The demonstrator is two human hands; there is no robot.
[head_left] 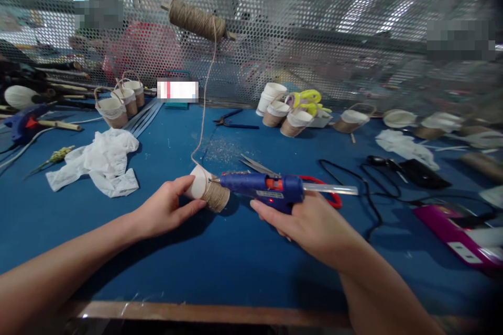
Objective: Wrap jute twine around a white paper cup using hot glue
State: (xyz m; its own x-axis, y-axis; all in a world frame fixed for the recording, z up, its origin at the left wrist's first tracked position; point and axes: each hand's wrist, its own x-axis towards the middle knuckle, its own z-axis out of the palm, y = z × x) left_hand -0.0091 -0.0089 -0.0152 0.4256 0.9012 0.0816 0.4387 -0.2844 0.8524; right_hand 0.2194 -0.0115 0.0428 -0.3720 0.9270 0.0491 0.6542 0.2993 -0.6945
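My left hand [171, 204] is closed around the upper part of a white paper cup [199, 182], which lies tilted on its side. Brown twine [217, 198] wraps the cup's lower part. From there a strand runs up to a twine spool [196, 18] on a stick at the mesh. My right hand [310, 220] grips a blue hot glue gun [259, 184] by its handle. The nozzle is at the edge of the twine wrap; whether it touches cannot be made out. A clear glue stick [332, 189] sticks out of the gun's back.
Scissors [259, 165] with red handles lie behind the glue gun. Farther back are pliers [236, 124] and several twine-wrapped cups [296, 121]. White lace fabric [104, 159] lies left, beyond my left arm. Black cables [367, 183] and a purple power strip [456, 241] lie right.
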